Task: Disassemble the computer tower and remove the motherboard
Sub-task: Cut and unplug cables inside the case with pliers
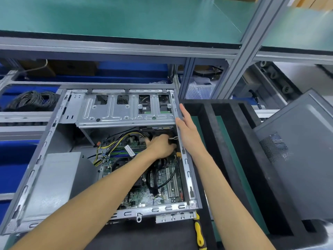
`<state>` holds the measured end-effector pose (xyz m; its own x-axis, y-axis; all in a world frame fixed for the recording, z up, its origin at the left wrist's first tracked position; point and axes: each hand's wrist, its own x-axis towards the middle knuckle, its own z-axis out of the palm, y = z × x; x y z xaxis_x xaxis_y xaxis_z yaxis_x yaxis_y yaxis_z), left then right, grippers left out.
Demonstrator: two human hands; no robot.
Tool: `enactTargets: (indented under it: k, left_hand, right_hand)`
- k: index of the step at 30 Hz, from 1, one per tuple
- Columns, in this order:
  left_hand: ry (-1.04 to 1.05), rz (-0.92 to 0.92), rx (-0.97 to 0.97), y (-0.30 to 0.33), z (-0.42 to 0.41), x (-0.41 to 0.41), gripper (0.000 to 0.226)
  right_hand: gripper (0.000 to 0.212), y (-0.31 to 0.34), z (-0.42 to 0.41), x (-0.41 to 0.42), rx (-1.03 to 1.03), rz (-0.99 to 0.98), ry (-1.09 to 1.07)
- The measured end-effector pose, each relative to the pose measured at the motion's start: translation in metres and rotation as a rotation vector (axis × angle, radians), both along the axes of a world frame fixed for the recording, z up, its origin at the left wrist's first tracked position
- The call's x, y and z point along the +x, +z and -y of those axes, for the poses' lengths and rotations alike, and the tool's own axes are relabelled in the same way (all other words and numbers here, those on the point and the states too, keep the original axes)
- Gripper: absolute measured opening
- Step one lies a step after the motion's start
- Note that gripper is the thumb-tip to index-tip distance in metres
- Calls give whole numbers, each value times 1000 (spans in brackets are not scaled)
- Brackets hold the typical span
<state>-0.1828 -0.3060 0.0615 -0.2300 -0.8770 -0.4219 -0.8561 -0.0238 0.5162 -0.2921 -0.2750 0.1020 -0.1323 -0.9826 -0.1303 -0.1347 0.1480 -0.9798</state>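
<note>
The computer tower (100,159) lies on its side on the bench, open on top, near the front edge. The motherboard (158,186) is still inside it, at the bottom on the right side, with cables (111,141) lying over it. The left hand (160,147) reaches deep into the case under the metal drive cage (126,109); its fingers are curled there around something small, but I cannot tell what. The right hand (187,130) rests with straight fingers on the right wall of the case. A yellow screwdriver (199,233) lies at the front edge. The grey side panel (297,159) leans at the right.
</note>
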Motion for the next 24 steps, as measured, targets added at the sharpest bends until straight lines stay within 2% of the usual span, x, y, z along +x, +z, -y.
enactTargets:
  k: [5, 7, 10, 13, 16, 20, 24]
  left_hand:
    - [248, -336, 236, 3, 7, 8, 42]
    - [237, -330, 236, 3, 8, 9, 45]
    - [228, -227, 199, 2, 6, 2, 53]
    - [309, -185, 172, -3, 6, -5, 51]
    - [463, -306, 171, -8, 6, -5, 39]
    - [538, -367, 185, -8, 2, -8, 52]
    - [601, -534, 253, -1, 8, -2, 42]
  right_hand:
    - [50, 0, 0, -1, -5, -3, 2]
    - [50, -1, 1, -1, -6, -6, 0]
    - [50, -1, 1, -1, -9, -2, 0]
    - [50, -2, 2, 0, -8, -2, -6]
    - [51, -2, 2, 0, -8, -2, -11]
    - [51, -1, 2, 0, -15, 2, -12]
    - [51, 1, 0, 0, -15, 2, -11]
